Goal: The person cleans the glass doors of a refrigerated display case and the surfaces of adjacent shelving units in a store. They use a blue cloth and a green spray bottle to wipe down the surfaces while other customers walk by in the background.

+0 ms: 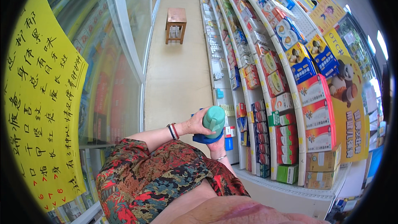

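Observation:
A teal bottle or flask [214,121] with a strap-like loop on its top is held upright, close in front of my body. My left hand [197,121] grips it around its side; a watch and a striped band circle that wrist. Beneath the flask, a dark blue cloth or cover [206,138] lies around its lower part. From below, my right hand [216,146] touches the blue piece and supports it, with a metal bracelet on the wrist. The flask and blue piece hide most of its fingers.
Long shelves [273,87] packed with boxed products run along the right. On the left stand glass sliding doors [132,37] and a yellow handwritten poster [46,99]. A wooden stool [176,17] stands farther up the aisle. Yellow promotional signs [351,124] rise behind the shelves.

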Tool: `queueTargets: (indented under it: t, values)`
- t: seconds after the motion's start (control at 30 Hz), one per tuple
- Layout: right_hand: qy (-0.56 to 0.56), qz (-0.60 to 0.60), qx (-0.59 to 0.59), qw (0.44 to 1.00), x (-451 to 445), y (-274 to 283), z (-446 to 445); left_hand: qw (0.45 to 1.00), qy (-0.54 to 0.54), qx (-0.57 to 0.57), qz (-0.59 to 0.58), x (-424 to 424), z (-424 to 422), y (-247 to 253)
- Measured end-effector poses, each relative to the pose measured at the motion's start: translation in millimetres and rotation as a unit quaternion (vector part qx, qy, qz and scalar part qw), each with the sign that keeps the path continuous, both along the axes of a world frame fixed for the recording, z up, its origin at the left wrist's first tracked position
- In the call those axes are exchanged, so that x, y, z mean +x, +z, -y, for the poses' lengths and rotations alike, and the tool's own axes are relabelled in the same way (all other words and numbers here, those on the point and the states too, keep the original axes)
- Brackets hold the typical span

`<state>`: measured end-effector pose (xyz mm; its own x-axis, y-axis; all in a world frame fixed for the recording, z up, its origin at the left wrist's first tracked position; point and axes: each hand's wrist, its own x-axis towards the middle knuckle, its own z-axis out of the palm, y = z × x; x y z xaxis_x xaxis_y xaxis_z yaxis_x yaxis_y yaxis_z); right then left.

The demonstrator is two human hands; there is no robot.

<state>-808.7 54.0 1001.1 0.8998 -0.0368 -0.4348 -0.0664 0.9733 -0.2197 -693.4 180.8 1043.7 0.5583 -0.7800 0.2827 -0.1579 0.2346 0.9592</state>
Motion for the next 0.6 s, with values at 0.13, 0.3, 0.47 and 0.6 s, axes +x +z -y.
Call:
queueTargets:
  t: [0.13, 0.3, 0.47, 0.6]
  values:
    - [0.04, 0.004, 0.017, 0.999, 24.0, 21.9, -14.1, 0.998, 0.066, 0.006, -0.013, 27.9, -7.9, -7.2]
    - [0.067, -0.022, 0.059, 0.996, 32.7, 28.4, 2.7, 0.994, 0.11, 0.02, 0.007, 48.1, -9.1, -20.3]
    - [0.126, -0.066, -0.038, 0.989, 58.6, -13.1, 65.5, 0.995, 0.028, 0.073, -0.053, 58.2, 17.2, -22.8]
    - [0.126, -0.043, -0.012, 0.991, 97.8, -5.2, 108.3, 0.998, 0.04, 0.054, -0.015, 76.9, 61.3, 2.8]
